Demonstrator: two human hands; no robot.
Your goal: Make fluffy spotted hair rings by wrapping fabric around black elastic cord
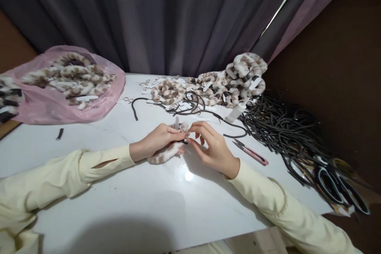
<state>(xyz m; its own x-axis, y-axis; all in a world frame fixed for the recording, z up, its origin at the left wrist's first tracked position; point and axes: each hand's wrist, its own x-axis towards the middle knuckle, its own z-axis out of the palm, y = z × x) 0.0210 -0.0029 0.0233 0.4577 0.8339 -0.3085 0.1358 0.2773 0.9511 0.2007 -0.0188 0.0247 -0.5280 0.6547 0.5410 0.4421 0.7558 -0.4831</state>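
My left hand (pixel 157 139) is closed around a furry white-and-brown tube (pixel 165 154), with its thumb pressed near the tube's end. A pale tag (pixel 177 122) sticks up beyond my fingers. At that same end my right hand (pixel 212 145) pinches with thumb and fingertips, almost touching my left thumb. What lies between the right fingertips is too small to make out. A short dark piece shows just under the fingertips, and a pinkish tuft (pixel 181 151) hangs from the fur below. To the right lie pink-handled thread snips (pixel 250 152).
A pink plastic bag (pixel 116 101) of furry rings stands at the left. Behind my hands lie a furry ring (pixel 168 92), loose black cords (pixel 193 105) and a pile of tagged rings (pixel 250 67). A white bottle (pixel 236 112) leans near a heap of black cords (pixel 276 123) at the right.
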